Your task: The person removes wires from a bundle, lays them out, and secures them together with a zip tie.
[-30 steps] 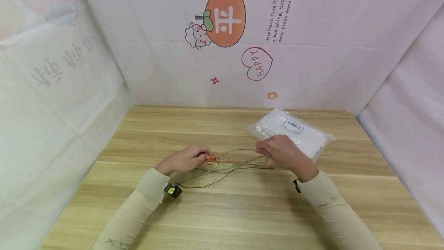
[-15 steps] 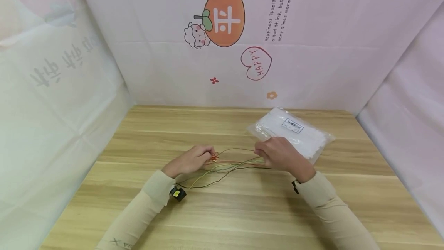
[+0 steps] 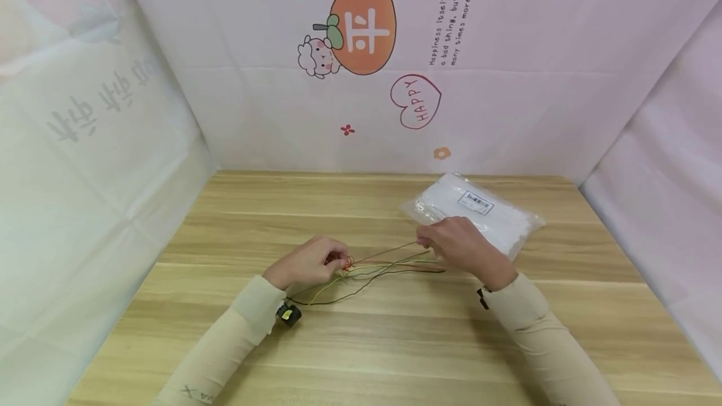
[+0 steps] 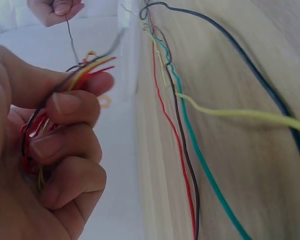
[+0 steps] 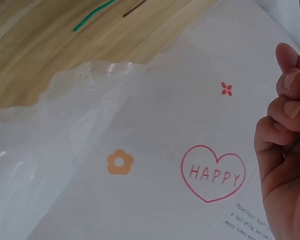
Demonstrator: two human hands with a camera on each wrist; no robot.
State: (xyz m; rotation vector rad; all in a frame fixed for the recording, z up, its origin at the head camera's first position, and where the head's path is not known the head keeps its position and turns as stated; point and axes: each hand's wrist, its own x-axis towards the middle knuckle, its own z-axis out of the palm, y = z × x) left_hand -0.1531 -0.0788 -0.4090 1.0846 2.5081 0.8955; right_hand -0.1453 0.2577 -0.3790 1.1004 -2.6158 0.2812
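Note:
My left hand (image 3: 310, 263) grips a small bundle of thin wires (image 4: 90, 70), red, yellow and dark, with loops tucked inside its curled fingers. Between thumb and fingertips, my right hand (image 3: 459, 246) pinches the end of one dark wire (image 4: 71, 40). That wire runs straight and slanting from the bundle up to the right hand. Under both hands, loose wires lie spread along the table: a green wire (image 4: 200, 157), a red wire (image 4: 162, 105), a brown one, a yellow wire (image 4: 230, 112) and a dark blue wire (image 4: 240, 45).
A clear plastic bag (image 3: 479, 208) with white contents and a barcode label lies at the back right, close behind the right hand. The wooden table (image 3: 383, 356) is bounded by printed white cloth (image 3: 271, 118) at the back and on both sides.
The dark wire between the hands went from a slack arc to a straight line. My right hand rose slightly; my left hand moved a little to the right with the bundle.

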